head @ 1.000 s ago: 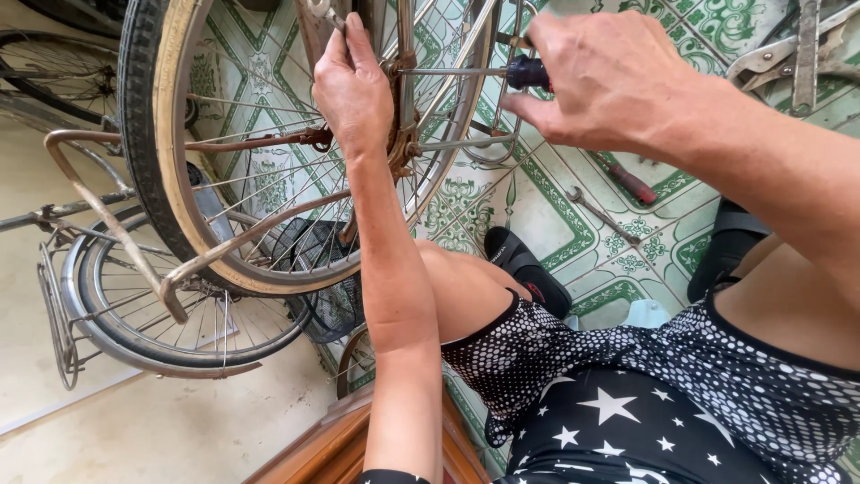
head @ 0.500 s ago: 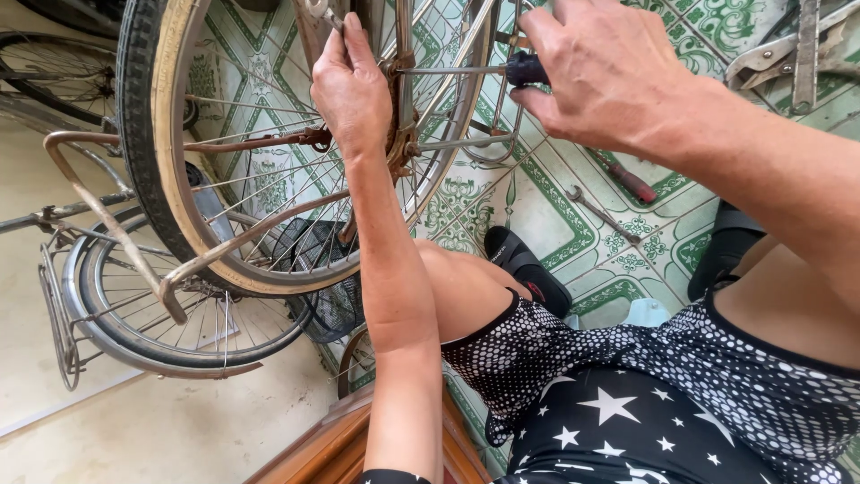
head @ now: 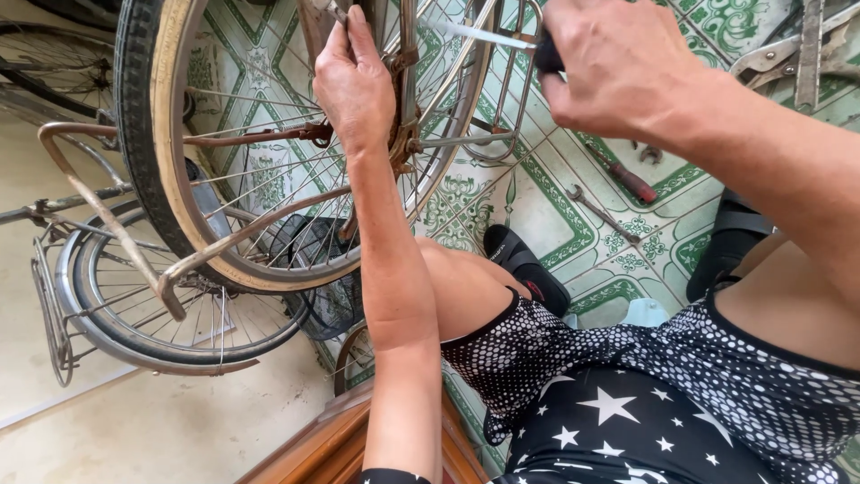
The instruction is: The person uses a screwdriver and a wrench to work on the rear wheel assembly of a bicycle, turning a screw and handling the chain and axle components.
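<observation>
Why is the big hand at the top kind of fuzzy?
Head view: the right hand sits close to the camera, so it looks soft and oversized; the left hand on the rusty spoked bicycle wheel is sharper; daylight is even and soft, without glare.

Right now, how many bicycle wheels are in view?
3. The cream-rimmed wheel under the left hand; a mudguarded wheel lower left; part of a third wheel at the top-left edge. Others may lie out of frame.
</observation>
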